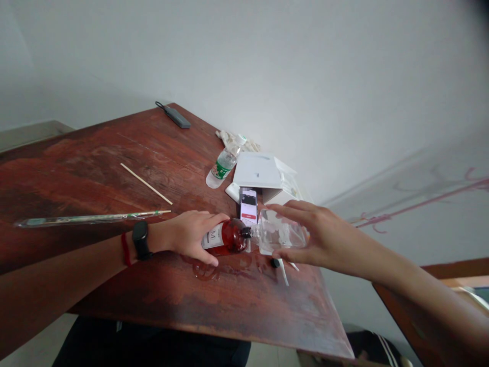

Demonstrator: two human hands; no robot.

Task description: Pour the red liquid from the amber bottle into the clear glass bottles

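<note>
My left hand (pixel 189 235) is wrapped round a small bottle of red liquid (pixel 226 237) with a white label, standing near the front right of the wooden table (pixel 95 168). My right hand (pixel 321 234) grips a clear empty bottle (pixel 277 234), tipped on its side so that its mouth meets the red bottle's neck. Beneath the two bottles the table looks wet. A small black cap (pixel 275 263) lies on the table just under the clear bottle, beside a thin white stick (pixel 284 272). My left wrist bears a black watch and a red band.
A phone (pixel 248 205) with a lit screen leans by a white box (pixel 257 171). A plastic water bottle (pixel 224 163) lies behind, with crumpled paper (pixel 233 137) beyond. A wooden stick (pixel 145 184), a long clear tube (pixel 87 219) and a grey case (pixel 176 116) lie further left.
</note>
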